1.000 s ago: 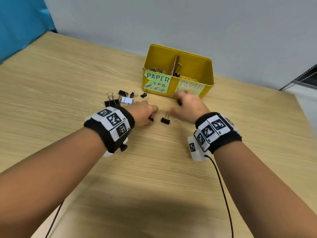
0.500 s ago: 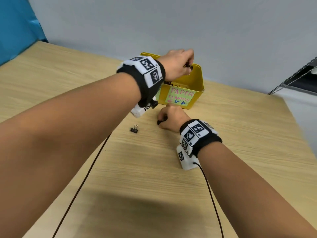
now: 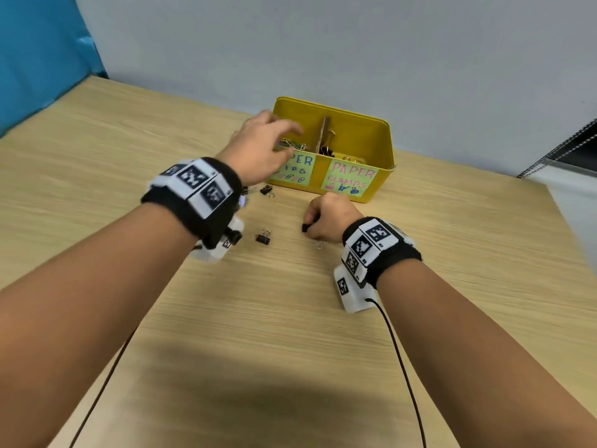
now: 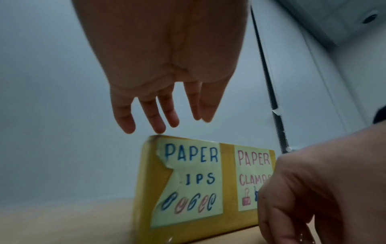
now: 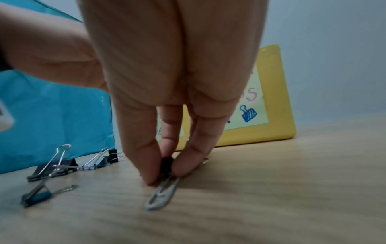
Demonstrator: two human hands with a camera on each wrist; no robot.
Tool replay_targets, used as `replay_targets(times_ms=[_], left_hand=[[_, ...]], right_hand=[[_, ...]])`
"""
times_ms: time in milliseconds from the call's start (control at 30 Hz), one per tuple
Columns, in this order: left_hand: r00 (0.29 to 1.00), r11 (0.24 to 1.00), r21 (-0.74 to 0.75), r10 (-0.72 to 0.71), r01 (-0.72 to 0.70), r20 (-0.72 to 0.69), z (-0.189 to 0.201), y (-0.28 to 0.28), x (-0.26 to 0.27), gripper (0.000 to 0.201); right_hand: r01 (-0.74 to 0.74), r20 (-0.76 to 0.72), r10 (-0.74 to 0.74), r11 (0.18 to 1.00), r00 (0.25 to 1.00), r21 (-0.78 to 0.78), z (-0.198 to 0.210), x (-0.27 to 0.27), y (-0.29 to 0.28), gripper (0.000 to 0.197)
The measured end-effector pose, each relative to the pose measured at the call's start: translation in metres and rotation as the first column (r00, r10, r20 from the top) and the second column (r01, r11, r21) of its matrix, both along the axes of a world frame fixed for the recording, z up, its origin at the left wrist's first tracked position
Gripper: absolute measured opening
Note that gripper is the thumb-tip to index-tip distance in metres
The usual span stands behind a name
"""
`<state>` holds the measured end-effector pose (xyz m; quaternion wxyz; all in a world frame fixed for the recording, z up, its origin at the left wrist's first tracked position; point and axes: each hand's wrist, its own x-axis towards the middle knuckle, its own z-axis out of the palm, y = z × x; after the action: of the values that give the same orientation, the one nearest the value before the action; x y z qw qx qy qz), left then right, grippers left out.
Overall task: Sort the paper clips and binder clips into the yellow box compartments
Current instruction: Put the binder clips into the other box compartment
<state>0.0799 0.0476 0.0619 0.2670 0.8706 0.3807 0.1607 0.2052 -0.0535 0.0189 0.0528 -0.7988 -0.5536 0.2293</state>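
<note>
The yellow box point(image 3: 355, 130) stands at the back of the table, split by a brown divider point(image 3: 324, 130); paper clips point(image 3: 292, 144) lie in its left compartment and binder clips point(image 3: 328, 147) in its right. My left hand point(image 3: 281, 140) hovers empty over the box's front left corner, its fingers point(image 4: 158, 122) straight and spread. My right hand point(image 3: 308, 226) rests on the table in front of the box and pinches a small black binder clip point(image 5: 166, 165) between thumb and fingers. A silver paper clip point(image 5: 162, 194) lies flat just under those fingertips.
One black binder clip point(image 3: 263, 237) lies loose between my hands. Several more binder clips point(image 3: 266, 190) sit near the box's left front, partly hidden by my left wrist. Labels on the box read PAPER CLIPS point(image 4: 190, 181) and PAPER CLAMPS point(image 3: 350, 179). Wrist cables trail toward me.
My left hand has drawn back from over the box's right compartment to its front left corner and now holds nothing. My right hand stays on the table, pinching the small clip.
</note>
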Motion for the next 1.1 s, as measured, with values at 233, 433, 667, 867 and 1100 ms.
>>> replay_targets(times_ms=[233,433,667,867,1100], left_hand=[[0.944,0.976,-0.113,0.144,-0.185,-0.297,-0.026,0.001,-0.06,0.055],[0.811,0.968,-0.181,0.035,-0.172,-0.585,-0.046,-0.002,-0.061,0.081],[0.83,0.978,-0.173,0.001,-0.118,-0.557,-0.051,-0.002,-0.053,0.062],[0.879,0.992,-0.115,-0.001,-0.061,-0.478,-0.054,-0.004,-0.06,0.052],[0.918,0.979,-0.18,0.019,-0.099,-0.397,-0.05,-0.005,-0.076,0.048]], right_hand=[[-0.051,0.005,0.051,0.995,0.999,0.085,0.025,-0.01,0.004,0.013],[0.182,-0.124,-0.137,0.832,0.983,0.525,0.078,0.01,0.017,0.01],[0.151,0.199,-0.273,0.867,0.941,0.474,0.061,0.031,0.035,0.027],[-0.207,0.157,0.17,0.942,0.973,0.263,0.031,-0.043,0.028,0.026],[-0.297,0.045,0.309,0.939,0.95,-0.176,-0.005,-0.071,0.026,0.03]])
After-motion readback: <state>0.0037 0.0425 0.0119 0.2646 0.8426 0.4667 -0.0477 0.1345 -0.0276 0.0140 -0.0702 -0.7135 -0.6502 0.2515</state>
